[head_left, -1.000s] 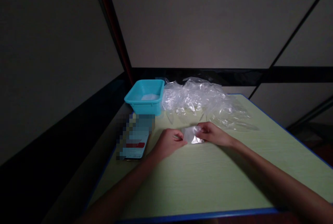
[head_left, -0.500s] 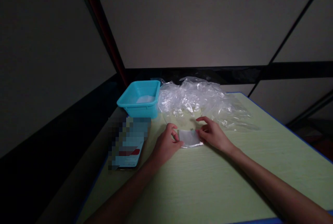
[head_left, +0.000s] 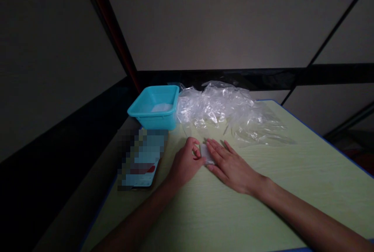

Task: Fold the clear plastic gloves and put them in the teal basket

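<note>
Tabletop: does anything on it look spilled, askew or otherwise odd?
No spill shows. The clear plastic beside the turquoise basin looks untidily crumpled; blocky pixels mask part of the phone. The small sheet under the right hand is partly hidden.

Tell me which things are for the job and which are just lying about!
Seems part of the job:
small plastic piece, left grip at its edge, right grip over it
table

Seems just lying about, untouched:
phone-like thing
blue basin, something white inside
clear plastic, perhaps needed too
</note>
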{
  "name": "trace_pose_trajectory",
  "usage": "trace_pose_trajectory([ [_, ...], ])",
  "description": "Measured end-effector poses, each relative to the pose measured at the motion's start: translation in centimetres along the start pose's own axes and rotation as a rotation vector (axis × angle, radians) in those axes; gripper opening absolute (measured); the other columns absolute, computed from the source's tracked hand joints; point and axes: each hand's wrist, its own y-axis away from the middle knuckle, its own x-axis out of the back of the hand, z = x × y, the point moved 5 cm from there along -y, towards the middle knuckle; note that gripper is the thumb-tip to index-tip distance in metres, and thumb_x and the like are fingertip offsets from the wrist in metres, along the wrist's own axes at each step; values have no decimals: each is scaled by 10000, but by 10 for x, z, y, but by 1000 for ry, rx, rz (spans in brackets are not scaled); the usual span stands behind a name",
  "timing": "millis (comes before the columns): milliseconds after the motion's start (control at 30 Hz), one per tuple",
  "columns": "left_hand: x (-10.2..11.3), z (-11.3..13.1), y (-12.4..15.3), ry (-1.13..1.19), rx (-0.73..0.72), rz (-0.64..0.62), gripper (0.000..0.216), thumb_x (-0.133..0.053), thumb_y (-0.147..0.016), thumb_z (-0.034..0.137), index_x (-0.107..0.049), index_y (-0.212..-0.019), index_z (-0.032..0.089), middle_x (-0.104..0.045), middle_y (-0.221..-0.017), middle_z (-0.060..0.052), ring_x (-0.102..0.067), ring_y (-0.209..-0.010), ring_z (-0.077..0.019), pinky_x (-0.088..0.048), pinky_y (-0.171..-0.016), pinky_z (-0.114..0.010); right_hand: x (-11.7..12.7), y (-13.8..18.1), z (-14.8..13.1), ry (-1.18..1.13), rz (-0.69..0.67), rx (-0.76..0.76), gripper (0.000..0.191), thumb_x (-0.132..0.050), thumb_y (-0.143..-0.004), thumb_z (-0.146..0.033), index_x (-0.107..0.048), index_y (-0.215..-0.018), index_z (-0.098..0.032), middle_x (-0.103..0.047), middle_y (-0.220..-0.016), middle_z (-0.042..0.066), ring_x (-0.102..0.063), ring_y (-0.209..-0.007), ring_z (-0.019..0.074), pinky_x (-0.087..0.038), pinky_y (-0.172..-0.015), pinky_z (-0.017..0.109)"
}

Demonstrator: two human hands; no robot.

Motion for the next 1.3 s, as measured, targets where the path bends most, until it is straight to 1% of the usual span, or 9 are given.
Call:
trace_pose_trajectory([
  [300, -1, 0, -3, -69, -11, 13, 334, -588, -619, 44, -412, -840, 223, -435, -612, 106, -524, -562, -91, -435, -556, -196, -7, 2, -1, 46, 22, 0, 606, -309, -911, -460, -319, -1346, -39, -288, -1406, 193, -218, -1317, 257, -210, -1064, 468],
  [533, 13, 8, 3, -218, -17, 80, 286, -580, -650, 74, -439, -853, 217, -441, -637, 83, -528, -563, -113, -437, -554, -228, -8, 1, -1, 68, 15, 5, 618, -303, -910, -463, -317, -1342, -22, -274, -1407, 205, -222, -1315, 263, -221, -1058, 477],
  [600, 17, 14, 8, -286, -64, 101, 243, -564, -679, 98, -472, -876, 208, -502, -739, 36, -563, -680, -152, -461, -629, -278, -7, 1, -2, 70, 4, -2, 623, -307, -909, -460, -303, -1349, -18, -271, -1409, 206, -221, -1315, 263, -220, -1058, 476],
  [700, 9, 31, 16, -439, -309, 27, 254, -516, -757, 160, -513, -1010, 182, -564, -1037, -72, -537, -992, -227, -442, -842, -372, -6, 1, -2, 57, 15, -14, 640, -311, -903, -469, -286, -1355, -16, -270, -1410, 207, -219, -1316, 263, -222, -1057, 477],
  [767, -2, 39, 23, -536, -470, -77, 377, -458, -814, 204, -448, -1186, 144, -491, -1250, -129, -431, -1176, -243, -363, -969, -406, -5, 2, -1, 43, 24, -15, 629, -326, -899, -451, -285, -1357, -22, -280, -1410, 201, -206, -1321, 259, -212, -1061, 476],
  [833, -13, 41, 27, -605, -523, -165, 481, -410, -846, 233, -334, -1303, 106, -369, -1376, -152, -315, -1278, -231, -286, -1036, -416, -6, 2, -1, 34, 22, -12, 610, -357, -886, -407, -283, -1360, -29, -296, -1407, 192, -185, -1327, 252, -198, -1067, 470],
  [967, -22, 39, 30, -728, -481, -229, 543, -376, -875, 311, -260, -1345, 65, -265, -1426, -169, -209, -1325, -231, -228, -1063, -429, -6, 2, 0, 45, 20, -2, 626, -399, -854, -367, -274, -1365, -28, -287, -1414, 183, -168, -1331, 253, -189, -1071, 467],
  [1133, -22, 35, 31, -818, -418, -253, 624, -412, -864, 414, -285, -1325, 13, -264, -1412, -211, -207, -1321, -264, -227, -1061, -448, -5, 3, 0, 97, 29, 8, 644, -385, -862, -393, -276, -1358, 4, -264, -1415, 201, -180, -1325, 269, -201, -1070, 454],
  [1300, -23, 31, 32, -847, -430, -232, 657, -378, -867, 499, -311, -1315, 23, -284, -1406, -207, -225, -1316, -267, -233, -1055, -454, -4, 5, -1, 116, 46, 1, 618, -324, -900, -418, -298, -1347, 8, -271, -1409, 206, -182, -1323, 271, -206, -1070, 448],
])
